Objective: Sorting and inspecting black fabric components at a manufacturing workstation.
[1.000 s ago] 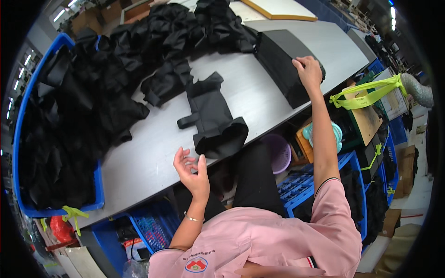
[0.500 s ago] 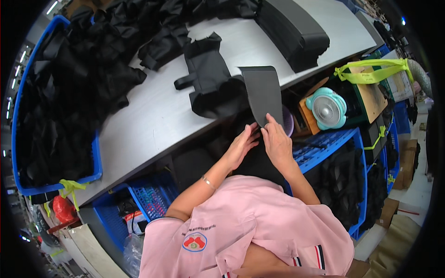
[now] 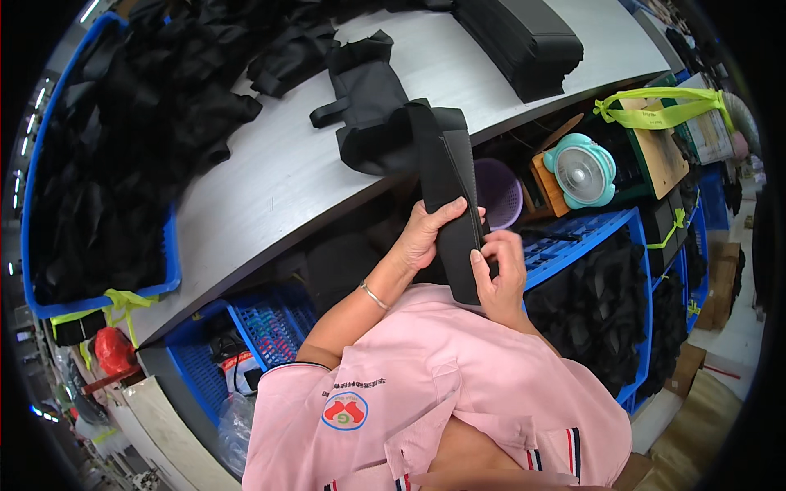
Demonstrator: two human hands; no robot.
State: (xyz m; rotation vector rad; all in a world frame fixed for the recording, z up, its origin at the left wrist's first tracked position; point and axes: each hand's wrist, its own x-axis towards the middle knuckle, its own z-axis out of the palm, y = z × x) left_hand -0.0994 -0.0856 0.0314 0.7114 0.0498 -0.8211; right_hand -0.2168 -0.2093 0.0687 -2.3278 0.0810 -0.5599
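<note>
A long black fabric panel (image 3: 446, 176) with a stitched seam is held upright in front of my body, folded partly over so a grey face shows along its right side. My left hand (image 3: 427, 233) is closed round its left edge, thumb lying across the front. Lower down, my right hand (image 3: 501, 266) pinches the right edge between thumb and curled fingers, which are slightly blurred. The panel's upper end overlaps a sewn black fabric piece (image 3: 368, 94) with a small strap loop, lying on the grey table (image 3: 254, 200).
A blue bin (image 3: 172, 266) heaped with black pieces (image 3: 115, 180) stands left. A stack of black panels (image 3: 524, 49) sits at the table's far right. To the right are a purple basket (image 3: 501, 195), a turquoise fan (image 3: 581, 170) and a blue crate (image 3: 634, 303) of black fabric.
The panel has come down toward my body and turned, from its grey face showing to mostly its black side. My left hand has taken hold of it; my right hand has moved lower.
</note>
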